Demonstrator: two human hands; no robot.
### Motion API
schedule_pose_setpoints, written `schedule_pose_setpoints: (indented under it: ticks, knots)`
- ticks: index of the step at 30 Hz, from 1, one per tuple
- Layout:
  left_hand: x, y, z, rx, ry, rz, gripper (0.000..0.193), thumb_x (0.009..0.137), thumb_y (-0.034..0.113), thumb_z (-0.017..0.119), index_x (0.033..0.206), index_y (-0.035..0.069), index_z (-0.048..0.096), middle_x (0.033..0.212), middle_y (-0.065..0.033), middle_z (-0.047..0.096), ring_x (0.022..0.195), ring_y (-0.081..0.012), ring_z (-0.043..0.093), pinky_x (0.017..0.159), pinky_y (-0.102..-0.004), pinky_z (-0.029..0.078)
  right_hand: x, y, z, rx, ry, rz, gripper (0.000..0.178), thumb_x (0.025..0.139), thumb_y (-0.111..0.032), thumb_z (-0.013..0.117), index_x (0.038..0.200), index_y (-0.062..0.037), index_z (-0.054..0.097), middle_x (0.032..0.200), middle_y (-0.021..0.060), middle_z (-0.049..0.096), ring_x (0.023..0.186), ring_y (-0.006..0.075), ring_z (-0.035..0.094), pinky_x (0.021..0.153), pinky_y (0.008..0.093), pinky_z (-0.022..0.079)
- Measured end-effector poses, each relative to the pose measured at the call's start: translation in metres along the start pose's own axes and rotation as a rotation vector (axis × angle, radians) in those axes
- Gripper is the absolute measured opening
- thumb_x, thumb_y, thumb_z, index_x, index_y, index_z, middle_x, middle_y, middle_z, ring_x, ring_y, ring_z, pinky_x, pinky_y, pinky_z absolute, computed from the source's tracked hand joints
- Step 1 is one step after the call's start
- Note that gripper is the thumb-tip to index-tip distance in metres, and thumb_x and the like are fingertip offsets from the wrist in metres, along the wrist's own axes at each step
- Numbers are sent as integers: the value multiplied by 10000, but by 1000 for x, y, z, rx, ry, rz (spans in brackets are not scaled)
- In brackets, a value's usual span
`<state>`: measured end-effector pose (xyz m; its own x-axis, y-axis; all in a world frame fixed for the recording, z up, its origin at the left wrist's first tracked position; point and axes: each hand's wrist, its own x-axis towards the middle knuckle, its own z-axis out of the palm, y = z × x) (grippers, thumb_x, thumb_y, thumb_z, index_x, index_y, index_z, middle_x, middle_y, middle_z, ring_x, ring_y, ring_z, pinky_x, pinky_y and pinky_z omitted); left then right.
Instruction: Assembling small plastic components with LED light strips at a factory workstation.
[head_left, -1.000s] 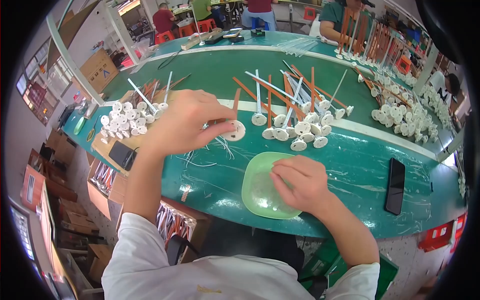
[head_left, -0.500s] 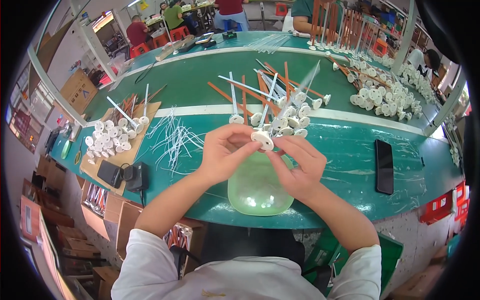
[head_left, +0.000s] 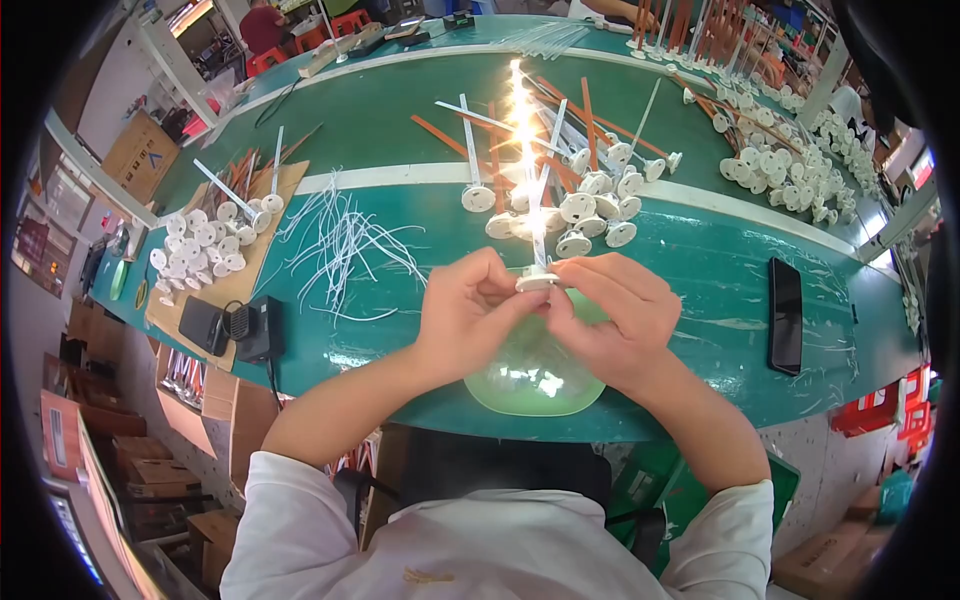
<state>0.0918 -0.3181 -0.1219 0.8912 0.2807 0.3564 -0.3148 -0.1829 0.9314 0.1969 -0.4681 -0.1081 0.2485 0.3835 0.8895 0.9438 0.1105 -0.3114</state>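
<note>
Between my two hands, a light strip [head_left: 525, 130] stands upright on a round white base [head_left: 537, 284], and the strip is glowing brightly. My left hand [head_left: 462, 305] pinches the left side of the base between thumb and fingers. On the opposite side, my right hand [head_left: 622, 312] has its thumb and fingers closed on the base's edge. What the fingertips cover beneath the base is hidden. A light green plastic bowl [head_left: 530, 408] sits on the table under my hands. Just beyond them lies a cluster of similar white bases [head_left: 578, 207] with orange and white strips.
Thin white wires [head_left: 345, 240] lie loosely left of my hands. Farther left, white bases [head_left: 200, 245] are heaped on cardboard, beside black boxes [head_left: 262, 330]. A black phone [head_left: 785, 315] rests at the right. More white bases [head_left: 770, 175] lie at the far right.
The strip, unlit before, is now lit. Its base has turned from showing its flat face to lying nearly level, with the strip pointing up. Both hands still hold it; the view has shifted slightly.
</note>
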Motion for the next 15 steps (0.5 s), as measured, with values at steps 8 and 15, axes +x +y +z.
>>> schedule_pose_setpoints:
  ticks: [8, 15]
  knots:
    - [-1, 1, 1, -47, -15, 104, 205, 866, -94, 665, 854, 4, 485, 897, -135, 693, 875, -164, 701, 741, -262, 570, -2, -3, -4, 31, -76, 60, 217, 726, 54, 744, 934, 7, 699, 881, 135, 722, 727, 239, 701, 637, 298, 557]
    - [4, -10, -4, 124, 49, 311, 151, 843, -59, 695, 935, -32, 577, 964, -145, 714, 872, -211, 731, 773, -291, 579, -3, 2, 1, 16, -19, -82, 239, 708, 73, 737, 939, 23, 700, 910, 143, 713, 742, 260, 694, 630, 305, 560]
